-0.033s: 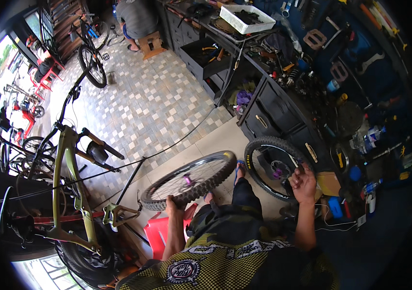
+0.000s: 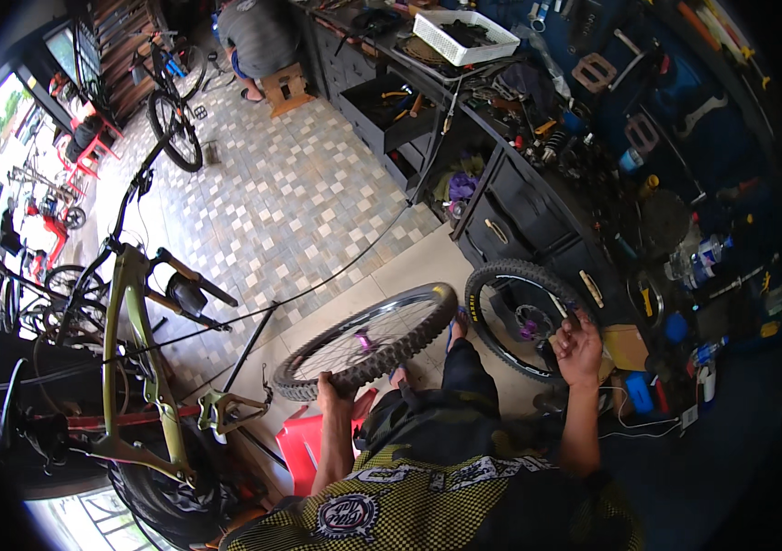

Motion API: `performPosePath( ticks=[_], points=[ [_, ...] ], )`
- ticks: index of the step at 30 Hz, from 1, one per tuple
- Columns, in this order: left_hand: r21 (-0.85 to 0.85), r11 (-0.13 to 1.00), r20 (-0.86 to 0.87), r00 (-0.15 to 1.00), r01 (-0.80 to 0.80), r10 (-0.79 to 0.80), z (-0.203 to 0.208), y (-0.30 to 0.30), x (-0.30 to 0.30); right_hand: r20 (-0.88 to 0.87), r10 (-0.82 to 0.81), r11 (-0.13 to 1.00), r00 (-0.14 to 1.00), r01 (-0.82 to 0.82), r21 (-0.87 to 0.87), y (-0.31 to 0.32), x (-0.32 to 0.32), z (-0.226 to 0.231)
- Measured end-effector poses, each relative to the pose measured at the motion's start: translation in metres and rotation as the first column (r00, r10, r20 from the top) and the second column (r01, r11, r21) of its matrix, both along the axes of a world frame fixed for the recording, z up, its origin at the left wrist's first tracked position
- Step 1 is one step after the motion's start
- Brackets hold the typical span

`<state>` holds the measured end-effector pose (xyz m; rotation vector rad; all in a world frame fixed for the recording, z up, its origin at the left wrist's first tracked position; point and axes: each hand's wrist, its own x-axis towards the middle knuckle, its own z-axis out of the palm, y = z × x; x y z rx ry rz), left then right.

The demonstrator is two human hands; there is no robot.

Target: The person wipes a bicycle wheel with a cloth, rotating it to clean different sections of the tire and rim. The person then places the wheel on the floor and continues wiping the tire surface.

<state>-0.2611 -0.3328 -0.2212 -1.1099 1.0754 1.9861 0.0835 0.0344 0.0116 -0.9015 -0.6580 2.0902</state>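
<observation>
My left hand [image 2: 332, 397] is closed round the near edge of a bicycle wheel [image 2: 382, 369]. The wheel is tilted in front of my legs, with a knobby black tyre and a purple hub [image 2: 363, 341]. On the right, my right hand [image 2: 579, 354] is raised with its fingers curled. A thin pale stick [image 2: 557, 302] shows at its fingertips; I cannot make out its kind. Behind that hand, a second wheel [image 2: 476, 305] with a brake disc and purple hub leans against the dark cabinet, partly hidden.
An olive bicycle frame [image 2: 114, 349] stands at left, and a black cable [image 2: 347, 268] crosses ahead. A red plastic stool [image 2: 299, 450] is beside my left arm. Farther off are an open tool drawer [image 2: 382, 129], a white basket [image 2: 451, 44] and a seated person [image 2: 258, 41].
The wheel in my left hand has shifted slightly to the right, and that hand has moved with it. My right hand stays almost in place.
</observation>
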Motion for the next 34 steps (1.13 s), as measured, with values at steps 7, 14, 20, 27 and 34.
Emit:
performPosePath(
  ticks=[7,14,20,27,34],
  points=[
    [0.128,0.962,-0.145,0.965,0.239,-0.221,0.088,0.074,-0.026,-0.126,-0.185,0.982,0.975,0.189,0.023,0.002,0.029,-0.008],
    [-0.302,0.898,-0.694,0.572,0.32,-0.438,0.207,0.131,-0.07,-0.246,-0.307,0.946,0.919,0.324,0.03,-0.009,0.063,-0.024],
    [-0.526,0.718,-0.788,0.057,0.456,-0.613,0.352,0.181,-0.083,-0.291,-0.454,0.879,0.842,0.477,0.008,0.005,0.071,-0.038],
    [-0.568,0.664,-0.801,-0.139,0.486,-0.583,0.463,0.173,-0.085,-0.287,-0.445,0.87,0.848,0.485,0.085,0.021,0.067,-0.027],
    [-0.432,0.653,-0.893,-0.193,0.621,-0.407,0.506,0.145,-0.119,-0.251,-0.485,0.848,0.838,0.521,0.1,0.012,0.085,-0.031]
  ],
)
